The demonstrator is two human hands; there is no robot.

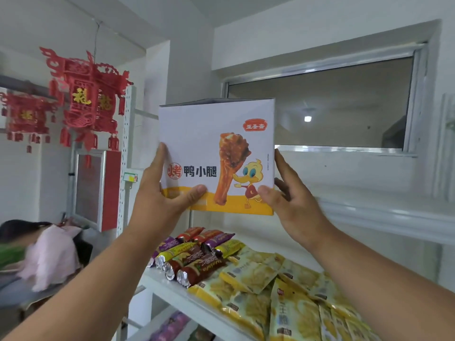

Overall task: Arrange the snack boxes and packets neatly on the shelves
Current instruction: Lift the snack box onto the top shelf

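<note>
A white and yellow snack box (209, 143) printed with a duck leg and a cartoon duck is held up in the air above the top shelf (170, 289). My left hand (160, 195) grips its lower left corner, thumb on the front face. My right hand (288, 200) grips its lower right edge, thumb on the front and fingers behind. On the shelf below lie several foil-ended roll packets (192, 257) on the left and several yellow-green flat packets (268, 284) spread to the right.
A window (320, 104) sits in the white wall behind the box. Red paper lanterns (86, 99) hang at the left beside a perforated shelf upright (128, 143). A person in pink (49, 254) is at lower left. A lower shelf holds more packets (170, 326).
</note>
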